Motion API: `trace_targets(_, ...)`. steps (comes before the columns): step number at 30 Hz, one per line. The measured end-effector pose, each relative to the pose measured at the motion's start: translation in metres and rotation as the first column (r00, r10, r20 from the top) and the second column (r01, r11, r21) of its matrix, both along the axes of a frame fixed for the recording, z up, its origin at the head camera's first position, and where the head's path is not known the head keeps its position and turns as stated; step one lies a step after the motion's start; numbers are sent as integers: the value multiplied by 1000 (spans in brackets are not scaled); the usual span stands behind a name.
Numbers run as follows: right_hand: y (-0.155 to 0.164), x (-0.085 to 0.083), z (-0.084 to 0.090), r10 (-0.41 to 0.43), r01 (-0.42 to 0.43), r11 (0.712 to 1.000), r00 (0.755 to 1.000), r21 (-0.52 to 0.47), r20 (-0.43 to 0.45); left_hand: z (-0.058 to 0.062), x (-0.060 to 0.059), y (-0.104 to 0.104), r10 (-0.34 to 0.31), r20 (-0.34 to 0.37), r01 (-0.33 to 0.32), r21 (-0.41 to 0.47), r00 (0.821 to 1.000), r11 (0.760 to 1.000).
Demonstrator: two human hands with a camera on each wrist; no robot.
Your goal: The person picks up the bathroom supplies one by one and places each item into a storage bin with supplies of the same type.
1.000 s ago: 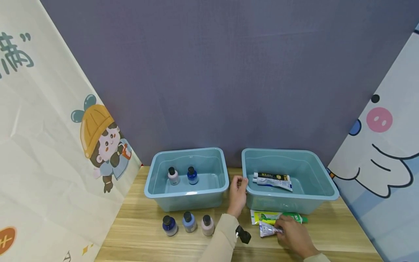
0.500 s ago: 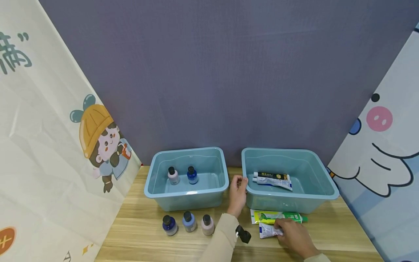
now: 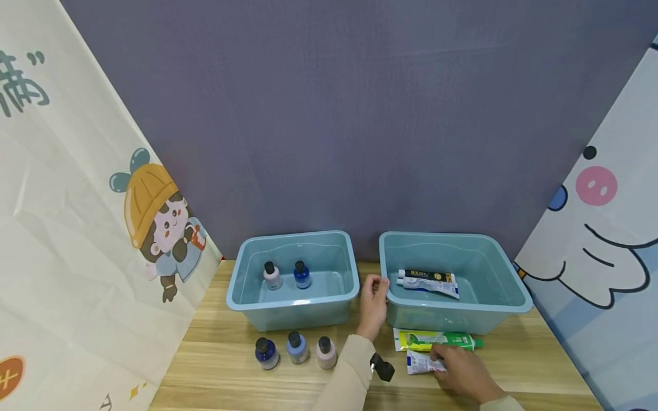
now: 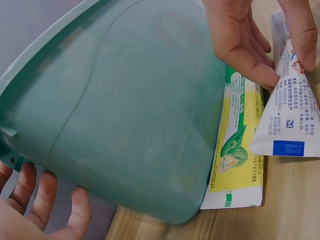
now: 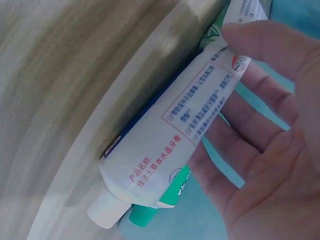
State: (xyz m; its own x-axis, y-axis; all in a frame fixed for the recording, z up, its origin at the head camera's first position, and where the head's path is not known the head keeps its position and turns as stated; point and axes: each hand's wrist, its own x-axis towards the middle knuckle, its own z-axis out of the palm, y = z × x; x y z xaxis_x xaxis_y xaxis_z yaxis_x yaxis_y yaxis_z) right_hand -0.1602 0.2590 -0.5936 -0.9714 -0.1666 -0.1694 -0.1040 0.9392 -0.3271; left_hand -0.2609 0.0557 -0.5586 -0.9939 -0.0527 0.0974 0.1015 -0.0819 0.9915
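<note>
Right wrist view is showing the right hand (image 5: 260,145) pinching the white toothpaste tube (image 5: 170,150) between thumb and fingers, on the table (image 3: 231,371) before the right bin (image 3: 514,297). It is best lifting it level — not squeezing. The left hand (image 3: 372,302) is gripping that bin's rim. I am counting three tubes, five bottles — two inside the left bin (image 3: 236,297) — and two bins.

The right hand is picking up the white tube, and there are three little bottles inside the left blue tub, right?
Not quite: the head view shows two small bottles inside the left blue plastic tub; three stand outside. The right hand does grip the white toothpaste tube.
</note>
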Motion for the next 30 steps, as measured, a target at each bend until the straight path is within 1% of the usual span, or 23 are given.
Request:
trace_targets(3,0,0,-1,5,-5,1000,1000,7,-17,1,1,0,-1,1,1,2,1000,1000)
trace_targets(11,-2,1,-2,1,2,1000,995,31,-96,1,0,0,-1,5,1,5,1000,1000)
trace_targets(14,-2,2,-2,2,2,999,994,43,-108,1,1,0,-8,8,8,6,1000,1000)
trace_targets(21,-2,4,-1,-16,21,999,992,38,-127,1,0,-1,-19,17,19,-6,1000,1000)
trace_targets(30,-1,8,1,-36,39,999,990,14,-133,1,1,1,1,3,-1,2,1000,1000)
